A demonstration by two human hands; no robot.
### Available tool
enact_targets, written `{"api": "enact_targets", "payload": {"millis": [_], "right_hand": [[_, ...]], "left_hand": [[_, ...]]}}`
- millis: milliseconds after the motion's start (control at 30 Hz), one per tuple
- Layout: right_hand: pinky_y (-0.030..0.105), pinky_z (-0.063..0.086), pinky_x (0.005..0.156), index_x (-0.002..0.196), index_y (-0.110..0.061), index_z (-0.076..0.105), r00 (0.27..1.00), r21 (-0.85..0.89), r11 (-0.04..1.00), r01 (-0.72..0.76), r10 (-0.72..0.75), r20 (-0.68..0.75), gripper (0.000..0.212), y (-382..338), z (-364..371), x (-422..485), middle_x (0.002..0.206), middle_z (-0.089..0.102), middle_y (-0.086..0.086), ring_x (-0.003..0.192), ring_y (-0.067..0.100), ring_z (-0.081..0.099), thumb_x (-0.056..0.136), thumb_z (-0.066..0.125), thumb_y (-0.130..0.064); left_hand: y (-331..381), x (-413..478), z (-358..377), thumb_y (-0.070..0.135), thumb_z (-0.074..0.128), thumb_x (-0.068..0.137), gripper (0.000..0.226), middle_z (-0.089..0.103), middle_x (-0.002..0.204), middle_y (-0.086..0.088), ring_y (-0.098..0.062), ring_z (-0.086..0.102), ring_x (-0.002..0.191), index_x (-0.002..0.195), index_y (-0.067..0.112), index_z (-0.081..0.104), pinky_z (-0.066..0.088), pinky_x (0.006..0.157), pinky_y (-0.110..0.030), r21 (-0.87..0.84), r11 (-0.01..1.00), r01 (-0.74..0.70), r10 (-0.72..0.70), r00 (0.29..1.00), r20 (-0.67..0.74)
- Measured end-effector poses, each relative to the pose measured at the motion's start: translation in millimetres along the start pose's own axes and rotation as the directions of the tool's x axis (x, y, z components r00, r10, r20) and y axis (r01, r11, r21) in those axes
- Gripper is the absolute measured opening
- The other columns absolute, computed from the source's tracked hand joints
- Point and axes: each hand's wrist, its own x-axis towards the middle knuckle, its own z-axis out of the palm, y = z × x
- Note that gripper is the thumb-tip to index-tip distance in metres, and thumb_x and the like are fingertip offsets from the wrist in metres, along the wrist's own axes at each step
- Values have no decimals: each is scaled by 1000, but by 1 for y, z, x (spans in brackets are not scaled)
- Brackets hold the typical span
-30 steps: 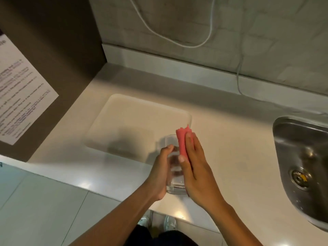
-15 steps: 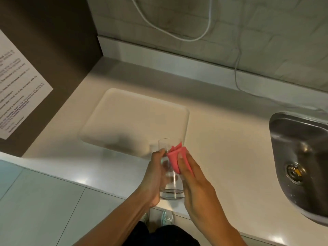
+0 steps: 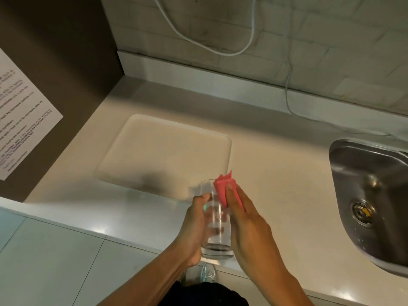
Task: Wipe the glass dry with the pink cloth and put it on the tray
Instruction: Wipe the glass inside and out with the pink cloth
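In the lower centre of the head view, I have the glass [image 3: 217, 226] held upright in the air over the front edge of the counter [image 3: 276, 173], not resting on anything. My left hand [image 3: 194, 230] is wrapped round its left side, fingers curled about the wall and thumb up near the rim, a firm grasp. My right hand [image 3: 247, 221] lies flat against the right side of the glass, fingers extended and pinning the folded pink cloth [image 3: 224, 187] to the outside wall; the top of the cloth pokes up just past the rim.

I judge the job to be in the middle of the wiping step. The cloth is working the outer wall near the top, and I see no sign that it is reaching inside. Whether the glass is dry yet I cannot tell; the wall is blurred and there may be a trace of water at the base.

The tray [image 3: 136, 151] sits at centre left of the frame, pale against the counter, with nothing on it. Its near right corner is just beyond the glass rim. So the placing is not yet done: finish the wipe, then carry the glass a short way forward and left.

At the right edge is the sink [image 3: 344, 164].
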Motion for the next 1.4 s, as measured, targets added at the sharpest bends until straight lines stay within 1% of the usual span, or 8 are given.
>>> {"api": "enact_targets", "payload": {"millis": [133,267,433,667,867,1167,1300,1400], "right_hand": [[16,46,101,158,-31,18,998,27,999,-30,31,-46,63,-4,-4,11,156,20,-36,126,-10,48,99,33,-16],[27,31,116,157,-26,25,998,7,999,54,-54,20,65,0,13,-21,165,20,-12,149,11,27,95,35,-10],[-2,24,104,155,-44,20,995,101,993,-64,71,-66,52,-1,5,11,163,19,-25,135,-10,37,106,30,-33],[4,51,79,142,-49,46,962,515,853,-86,205,-180,47,2,5,12,142,52,-25,115,-14,56,100,59,-33],[-8,30,90,151,-56,18,979,382,912,-150,191,-71,53,0,24,-1,160,14,-34,133,-25,25,105,41,-43],[-7,24,96,155,-48,16,963,255,943,-213,247,-110,52,-5,19,13,160,20,-29,133,-20,29,105,33,-46],[-5,32,96,149,-58,19,961,290,927,-237,268,-70,48,0,20,1,151,33,-34,126,-24,36,105,33,-44],[-1,37,91,147,-55,21,949,281,927,-249,291,-117,45,2,12,22,147,41,-27,118,-16,51,106,31,-40]], "left_hand": [[4,-5,5,74,49,76,77,78,119,-23,-46,71,116,122,19,75,50,109,-62,-9,1000,-5,5,1000,-10],[7,-2,-4,74,41,83,72,82,106,-16,-44,71,110,116,25,82,51,107,-58,-10,1000,10,-10,999,-33],[-6,-9,4,73,44,81,73,80,109,-19,-28,78,92,122,21,75,59,95,-54,-16,999,-32,33,999,43],[1,-9,0,67,43,89,64,69,133,-31,-46,68,121,123,25,77,43,113,-74,-54,997,-59,62,997,52],[-3,0,0,72,37,88,63,82,117,-15,-34,77,111,118,37,80,64,87,-47,-83,996,-34,40,997,68],[-2,6,6,76,41,88,73,81,113,-17,-27,79,96,121,23,79,63,79,-43,-66,998,-5,10,997,72],[-10,5,4,68,37,98,71,81,81,-5,-18,76,73,121,14,76,62,65,-34,-62,998,0,5,997,79],[-14,0,12,68,45,87,70,81,107,-22,-35,77,94,124,18,75,61,83,-48,-73,997,12,-8,999,51]]}}
